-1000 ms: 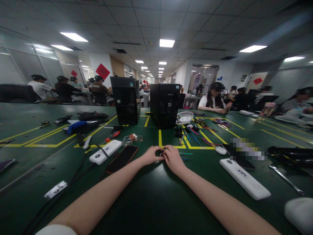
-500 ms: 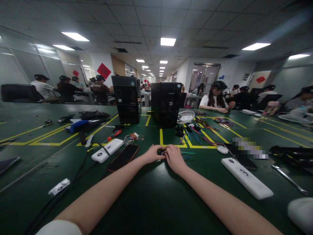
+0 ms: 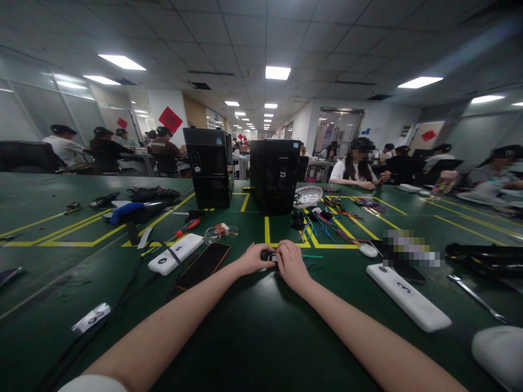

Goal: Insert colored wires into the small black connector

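Observation:
Close together over the dark green table, my left hand point(image 3: 254, 259) and my right hand point(image 3: 292, 263) meet at a small dark part point(image 3: 269, 255) with a pale patch. The fingers of my left hand curl round its left side; those of my right hand are bent over its right side. Its exact kind is too small and too covered to make out. Past my right hand a green wire point(image 3: 314, 256) and a blue wire stick out to the right; whether they join the part is hidden.
Two black computer towers point(image 3: 207, 169) point(image 3: 273, 177) stand ahead. Left lie a phone point(image 3: 204, 265), a white power bank point(image 3: 175, 255), glasses point(image 3: 220, 233) and a red screwdriver point(image 3: 187, 227). Right are a white basket point(image 3: 307, 196), loose wires, another power bank point(image 3: 408, 296) and a wrench point(image 3: 478, 298). A person sits across.
The view has shifted slightly, so most things sit a little further left. Both hands stay together on the small part, more of which now shows between the fingers.

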The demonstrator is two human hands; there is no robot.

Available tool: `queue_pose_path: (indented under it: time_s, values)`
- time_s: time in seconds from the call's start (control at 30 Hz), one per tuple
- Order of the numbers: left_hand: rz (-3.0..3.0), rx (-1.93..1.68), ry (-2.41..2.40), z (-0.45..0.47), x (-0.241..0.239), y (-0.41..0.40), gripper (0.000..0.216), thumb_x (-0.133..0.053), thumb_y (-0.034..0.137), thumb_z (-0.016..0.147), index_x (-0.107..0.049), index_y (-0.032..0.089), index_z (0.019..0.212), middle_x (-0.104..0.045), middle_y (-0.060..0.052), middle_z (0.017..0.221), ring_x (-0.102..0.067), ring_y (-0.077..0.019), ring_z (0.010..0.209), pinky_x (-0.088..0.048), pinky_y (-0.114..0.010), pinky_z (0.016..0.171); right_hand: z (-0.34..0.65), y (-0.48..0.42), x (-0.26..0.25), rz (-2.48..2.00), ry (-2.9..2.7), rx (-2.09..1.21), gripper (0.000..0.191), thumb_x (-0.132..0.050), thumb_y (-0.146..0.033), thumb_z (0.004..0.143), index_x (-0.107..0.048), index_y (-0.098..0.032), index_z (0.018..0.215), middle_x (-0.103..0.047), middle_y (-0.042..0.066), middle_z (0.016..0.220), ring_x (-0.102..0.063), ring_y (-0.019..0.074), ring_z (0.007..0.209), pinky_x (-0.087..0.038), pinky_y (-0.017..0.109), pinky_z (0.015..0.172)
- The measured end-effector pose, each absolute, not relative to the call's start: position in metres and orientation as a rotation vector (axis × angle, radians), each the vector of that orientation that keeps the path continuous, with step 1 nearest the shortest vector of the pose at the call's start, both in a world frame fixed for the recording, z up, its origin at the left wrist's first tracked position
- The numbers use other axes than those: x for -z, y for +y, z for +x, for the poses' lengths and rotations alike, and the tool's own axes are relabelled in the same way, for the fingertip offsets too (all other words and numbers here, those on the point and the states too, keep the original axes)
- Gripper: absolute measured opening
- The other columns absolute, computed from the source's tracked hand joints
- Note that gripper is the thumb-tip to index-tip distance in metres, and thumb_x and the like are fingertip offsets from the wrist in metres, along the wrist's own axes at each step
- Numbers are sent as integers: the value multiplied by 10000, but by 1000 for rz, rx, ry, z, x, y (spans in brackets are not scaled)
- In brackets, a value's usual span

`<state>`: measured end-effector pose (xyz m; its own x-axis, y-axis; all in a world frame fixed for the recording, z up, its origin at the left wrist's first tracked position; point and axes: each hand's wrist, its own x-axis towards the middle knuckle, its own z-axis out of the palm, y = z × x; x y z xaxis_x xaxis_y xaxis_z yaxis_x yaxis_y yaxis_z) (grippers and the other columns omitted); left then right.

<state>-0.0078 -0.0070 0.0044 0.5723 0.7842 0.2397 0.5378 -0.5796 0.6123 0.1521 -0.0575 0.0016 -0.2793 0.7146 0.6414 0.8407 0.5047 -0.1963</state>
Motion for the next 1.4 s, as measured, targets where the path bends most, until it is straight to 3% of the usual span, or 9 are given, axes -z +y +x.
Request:
queue_pose_path:
  time_s: [0.27, 0.43, 0.73, 1.03, 1.4]
  values:
    - [2362, -979, 1085, -8, 10, 3, 335, -660, 271, 680, -609, 152, 989, -611, -89, 1024, -557, -219, 974, -421, -347, 884, 158, -60, -5, -1165, -2252, 149, 139, -418, -212, 865, -552, -177, 846, -551, 59, 863, -483, 179, 841, -364, 314, 770]
    - [2310, -927, 1243, -7, 12, 4, 421, -659, 287, 675, -589, 157, 1069, -618, -95, 1067, -552, -245, 1004, -403, -378, 908, 157, -63, -4, -1075, -2416, 77, 151, -440, -246, 863, -560, -183, 796, -556, 43, 812, -491, 165, 804, -384, 288, 736]
    - [2344, -817, 1154, -7, 9, 1, 397, -669, 362, 671, -626, 192, 1027, -652, -59, 1039, -574, -231, 988, -326, -393, 984, 158, -51, 1, -1293, -2020, 131, 254, -484, -179, 789, -546, -182, 1036, -545, 81, 1016, -461, 210, 985, -338, 344, 845]
    - [2396, -752, 1074, -7, 6, 1, 378, -649, 362, 688, -627, 193, 1026, -659, -50, 1021, -577, -230, 970, -318, -410, 987, 147, -44, 0, -1481, -1996, 218, 108, -466, -195, 788, -570, -192, 816, -567, 28, 828, -492, 175, 855, -274, 341, 850]
    - [2390, -761, 1087, -8, 3, -2, 392, -653, 365, 687, -623, 176, 1030, -649, -67, 1028, -573, -237, 966, -379, -386, 925, 144, -38, 4, -1523, -1896, 179, 101, -480, -211, 784, -579, -194, 791, -557, 57, 911, -484, 204, 884, -312, 357, 801]
